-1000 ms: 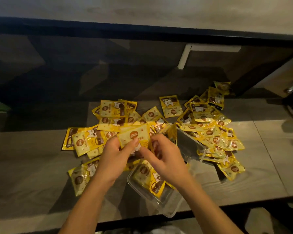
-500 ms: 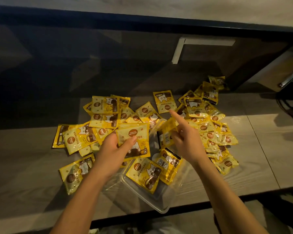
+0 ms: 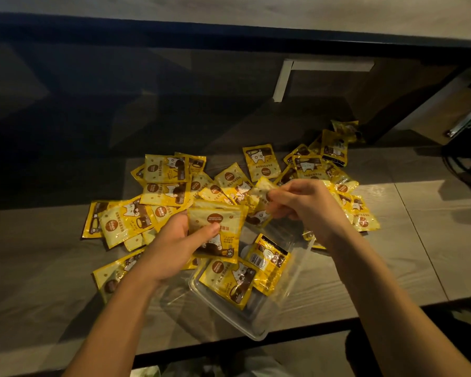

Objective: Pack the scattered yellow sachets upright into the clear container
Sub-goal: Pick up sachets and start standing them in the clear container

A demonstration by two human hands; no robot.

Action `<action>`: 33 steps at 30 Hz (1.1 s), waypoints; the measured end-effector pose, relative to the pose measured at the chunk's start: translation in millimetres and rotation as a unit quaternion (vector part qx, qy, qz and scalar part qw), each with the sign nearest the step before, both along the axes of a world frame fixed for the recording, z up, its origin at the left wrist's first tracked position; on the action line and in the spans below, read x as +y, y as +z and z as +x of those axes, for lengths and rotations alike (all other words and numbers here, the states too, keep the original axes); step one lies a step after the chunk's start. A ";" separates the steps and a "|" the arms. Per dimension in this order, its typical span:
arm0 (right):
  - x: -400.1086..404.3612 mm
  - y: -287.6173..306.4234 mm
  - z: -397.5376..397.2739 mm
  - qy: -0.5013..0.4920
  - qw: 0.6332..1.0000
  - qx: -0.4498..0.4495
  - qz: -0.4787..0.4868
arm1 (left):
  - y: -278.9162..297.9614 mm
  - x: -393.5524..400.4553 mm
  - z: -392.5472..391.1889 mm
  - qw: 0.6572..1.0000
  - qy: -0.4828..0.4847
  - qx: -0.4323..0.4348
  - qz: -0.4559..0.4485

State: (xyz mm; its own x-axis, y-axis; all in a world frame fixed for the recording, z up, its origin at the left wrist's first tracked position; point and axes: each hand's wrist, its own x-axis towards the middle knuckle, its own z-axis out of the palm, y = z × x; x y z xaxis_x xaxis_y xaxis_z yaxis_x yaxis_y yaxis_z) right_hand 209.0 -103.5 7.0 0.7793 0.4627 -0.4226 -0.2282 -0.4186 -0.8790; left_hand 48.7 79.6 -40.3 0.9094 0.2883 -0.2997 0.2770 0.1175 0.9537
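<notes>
Here, the clear container [image 3: 259, 319] lies on the counter [image 3: 419, 240] directly below and between both hands, its long axis running diagonally from upper right toward the near edge. Two yellow sachets sit inside it: one [image 3: 229, 281] leaning back toward the viewer, another [image 3: 268, 261] tilted beside it on the right. Neither is truly upright.

Left hand [image 3: 172, 248]: grip closed round a sachet [image 3: 218, 232], thumb pressed across its front face, fingers behind. That held sachet stands roughly vertical, its lower edge just above the container's left end. This hand is the nearer one to the opening; the drop is short and nearly straight down.

Right hand [image 3: 307, 205]: fingers curled in a narrow pinch on another sachet [image 3: 261, 197], lifted over the far end of the container. The sachet looks blurred; its exact tilt I cannot tell.

Loose sachets [image 3: 163, 180] lie flat and overlapping on the counter beyond the container, left and right of the hands, many still unpacked.

Judgement: the packing is early. The next move likely needs the left sachet lowered edge-first beside the leaning pair.
</notes>
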 end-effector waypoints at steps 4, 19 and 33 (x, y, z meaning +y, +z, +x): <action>5.8 2.1 -1.1 0.073 0.985 -0.118 -0.103 | 5.1 -5.2 7.5 0.995 -0.090 -0.018 0.026; 7.5 -11.1 -16.1 0.049 0.987 0.095 0.122 | 4.2 -20.8 22.5 0.989 -0.023 -0.045 0.140; 21.3 -77.0 -64.4 0.353 0.828 -0.208 -0.382 | -6.7 -7.2 -12.1 0.993 0.107 0.002 0.052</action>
